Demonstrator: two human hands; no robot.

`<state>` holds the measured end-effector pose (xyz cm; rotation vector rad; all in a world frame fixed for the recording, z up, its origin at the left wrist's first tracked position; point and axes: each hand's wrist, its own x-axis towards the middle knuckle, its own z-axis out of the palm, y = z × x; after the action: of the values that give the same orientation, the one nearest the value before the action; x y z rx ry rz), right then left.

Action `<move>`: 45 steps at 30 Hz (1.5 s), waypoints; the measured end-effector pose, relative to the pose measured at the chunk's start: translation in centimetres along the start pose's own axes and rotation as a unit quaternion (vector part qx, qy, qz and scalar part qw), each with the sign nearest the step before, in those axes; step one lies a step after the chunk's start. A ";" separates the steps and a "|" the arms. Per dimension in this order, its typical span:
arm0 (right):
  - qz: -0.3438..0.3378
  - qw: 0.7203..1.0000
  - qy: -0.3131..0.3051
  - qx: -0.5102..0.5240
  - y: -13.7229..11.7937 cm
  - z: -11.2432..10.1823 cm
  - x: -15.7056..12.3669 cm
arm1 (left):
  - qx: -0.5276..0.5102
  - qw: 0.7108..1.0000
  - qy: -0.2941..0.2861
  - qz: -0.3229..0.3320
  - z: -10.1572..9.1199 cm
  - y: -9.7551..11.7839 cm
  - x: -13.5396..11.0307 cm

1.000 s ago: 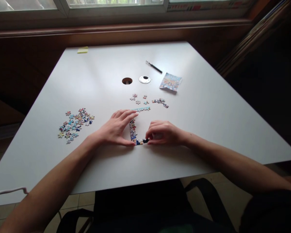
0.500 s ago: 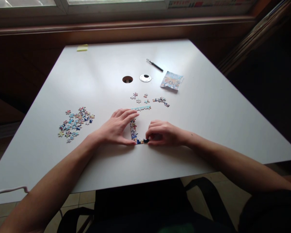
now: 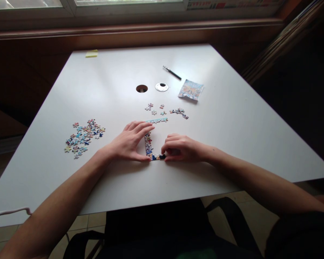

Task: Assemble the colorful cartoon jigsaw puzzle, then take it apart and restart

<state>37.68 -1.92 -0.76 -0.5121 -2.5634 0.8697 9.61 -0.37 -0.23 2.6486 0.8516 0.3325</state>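
Joined jigsaw pieces form a narrow strip that runs toward me and turns right along a short bottom row. My left hand lies spread over the left side of this strip, its thumb at the bottom corner and its fingertips near the top. At the right end of the bottom row, a dark puzzle piece is pinched by the thumb and forefinger of my right hand. Just beyond my left fingertips sits a light-blue joined strip, partly covered by them.
A heap of loose puzzle pieces lies at left. Several more pieces lie beyond the strips. Farther back are a printed picture sheet, a pen, a round cover, a table hole and a yellow sticky note.
Almost nothing differs. The fingers of my right hand have shifted very slightly at the dark piece; my left hand stays in place.
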 end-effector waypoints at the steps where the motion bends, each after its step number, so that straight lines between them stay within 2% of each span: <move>1: 0.000 1.000 -0.001 0.004 0.0 0.0 0.0 | -0.002 1.000 0.000 0.000 0.0 0.0 0.0; 10: -0.031 0.999 -0.021 0.016 -0.1 -0.5 -0.1 | -0.005 1.000 -0.001 0.001 0.0 -0.1 0.0; 20: -0.057 0.995 -0.015 -0.085 -0.3 0.0 0.0 | -0.003 1.000 0.000 0.000 0.0 0.0 0.1; 33: -0.052 0.997 -0.004 -0.053 -0.6 -0.1 0.1 | 0.002 1.000 0.002 0.004 0.0 0.0 0.0; 36: -0.018 0.998 0.064 -0.022 0.1 -0.8 0.0 | 0.000 1.000 0.005 0.005 0.1 -0.1 0.0; 39: 0.054 0.977 0.185 -0.086 2.2 -1.9 -0.3 | -0.002 1.000 0.007 0.010 0.2 -0.3 0.0; 42: 0.159 0.924 0.285 -0.199 4.8 -3.1 -1.0 | -0.003 1.000 0.010 0.010 0.3 -0.4 0.0; 45: 0.266 0.867 0.319 -0.277 6.5 -3.7 -1.5 | -0.012 1.000 0.018 0.011 0.4 -0.5 0.0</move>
<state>42.05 4.06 -2.54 -1.4510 -2.0122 0.0230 9.46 -0.13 -0.82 2.6389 0.8253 0.3945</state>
